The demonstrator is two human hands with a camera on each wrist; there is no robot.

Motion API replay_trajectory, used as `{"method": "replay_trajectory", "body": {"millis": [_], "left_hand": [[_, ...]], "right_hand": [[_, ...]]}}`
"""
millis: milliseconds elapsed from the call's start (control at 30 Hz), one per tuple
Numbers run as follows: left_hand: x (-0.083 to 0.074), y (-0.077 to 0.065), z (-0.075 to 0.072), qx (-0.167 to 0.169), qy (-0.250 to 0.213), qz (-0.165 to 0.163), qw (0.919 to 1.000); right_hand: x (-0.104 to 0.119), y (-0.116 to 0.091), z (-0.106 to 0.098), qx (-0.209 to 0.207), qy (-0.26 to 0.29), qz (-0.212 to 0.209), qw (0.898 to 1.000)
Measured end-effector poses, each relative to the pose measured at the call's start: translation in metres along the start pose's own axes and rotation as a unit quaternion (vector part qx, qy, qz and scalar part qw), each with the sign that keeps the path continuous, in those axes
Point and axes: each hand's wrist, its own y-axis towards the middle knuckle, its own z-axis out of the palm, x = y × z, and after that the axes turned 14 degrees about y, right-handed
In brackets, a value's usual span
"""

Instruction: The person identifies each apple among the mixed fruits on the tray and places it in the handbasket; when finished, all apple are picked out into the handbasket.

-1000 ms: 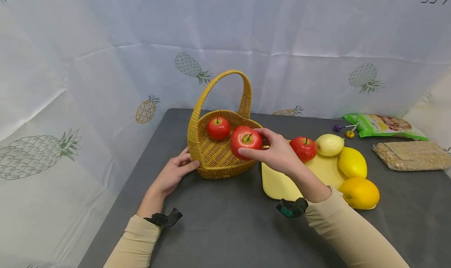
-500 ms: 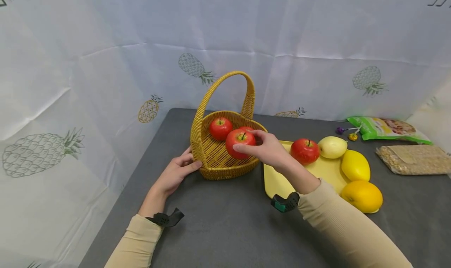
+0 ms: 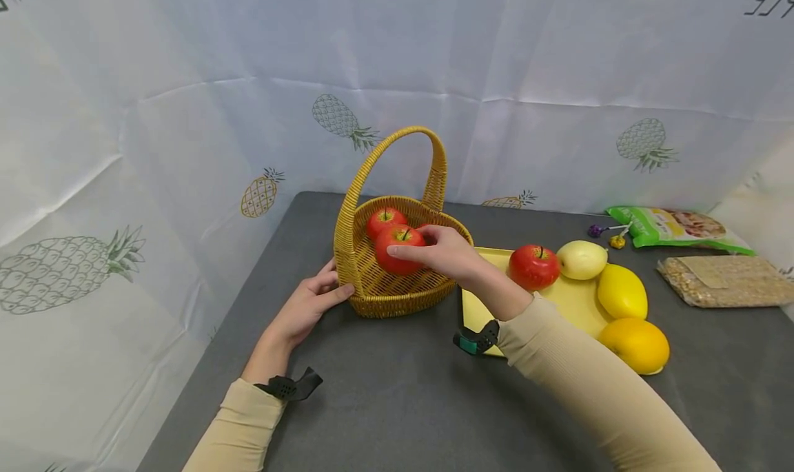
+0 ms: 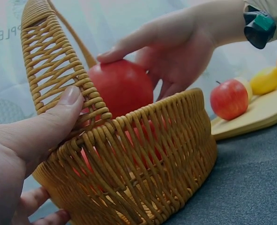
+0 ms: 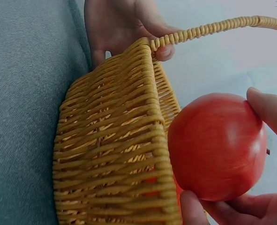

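A golden wicker basket (image 3: 406, 306) with a tall hooped handle stands on the table. My left hand (image 3: 310, 306) grips its left side, the thumb over the base of the handle and the fingers outside, as the left wrist view shows. My right hand (image 3: 446, 251) holds a red apple (image 3: 400, 251) between thumb and fingers, inside the basket's opening and above its floor. In the right wrist view this apple (image 5: 218, 145) is beside the rim. Another red apple (image 3: 384, 220) lies at the back of the basket. A further one is mostly hidden behind my right hand.
Right of the basket, a pale yellow tray (image 3: 573, 303) bears a red apple (image 3: 533, 267), a pale yellow fruit (image 3: 582, 260), a yellow mango-like fruit (image 3: 622, 291) and an orange (image 3: 634, 346). Farther right lie two lollipops (image 3: 617, 241), a green packet (image 3: 682, 227) and a clear bag of grains (image 3: 726, 280).
My right hand has carried the apple left and slightly down, from the basket's right side to over its middle, near the back apple. The left hand has stayed on the basket.
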Motion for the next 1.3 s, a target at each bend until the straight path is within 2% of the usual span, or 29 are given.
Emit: {"method": "replay_trajectory", "body": {"millis": [567, 900, 1300], "left_hand": [[0.002, -0.001, -0.002, -0.001, -0.001, 0.002, 1.0000], [0.002, -0.001, 0.001, -0.001, -0.014, 0.012, 0.9998], [0.002, 0.000, 0.003, -0.005, -0.019, 0.006, 0.9998]], "right_hand": [[0.016, 0.033, 0.011, 0.059, -0.047, 0.039, 0.996], [0.016, 0.047, 0.021, 0.080, -0.062, 0.060, 0.993], [0.015, 0.063, 0.024, 0.118, -0.096, 0.074, 0.986]]}}
